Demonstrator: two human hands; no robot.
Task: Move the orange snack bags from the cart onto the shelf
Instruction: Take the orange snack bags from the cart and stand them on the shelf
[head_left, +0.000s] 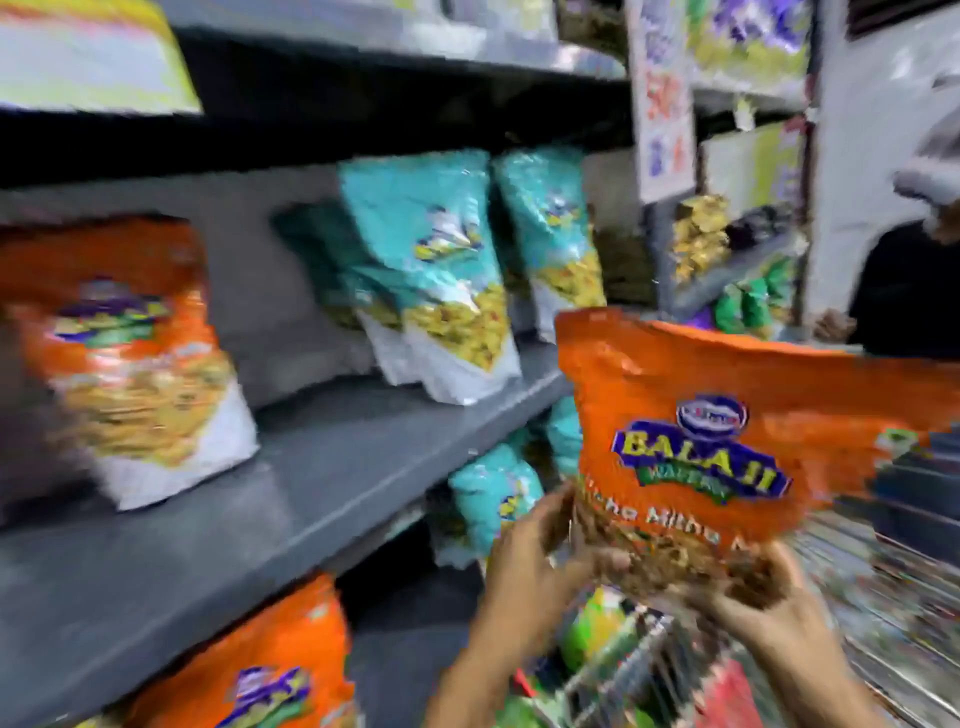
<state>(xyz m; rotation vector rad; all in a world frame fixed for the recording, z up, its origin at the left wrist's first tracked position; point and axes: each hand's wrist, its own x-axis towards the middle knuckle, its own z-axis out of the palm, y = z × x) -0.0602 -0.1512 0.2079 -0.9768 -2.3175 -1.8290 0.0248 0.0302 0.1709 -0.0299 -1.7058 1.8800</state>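
An orange snack bag (727, 415) is held upright in the air above the wire cart (639, 670), to the right of the grey shelf (291, 499). My left hand (530, 561) grips its lower left corner and my right hand (774, 613) grips its bottom right. Another orange snack bag (130, 353) stands at the left end of the same shelf board. A third orange bag (260, 670) sits on the shelf below. The picture is blurred by motion.
Teal snack bags (441, 270) stand further back on the shelf, with bare board between them and the orange bag. More teal bags (493, 499) are on the lower level. A person in dark clothes (909, 291) stands at the far right. Green packets lie in the cart.
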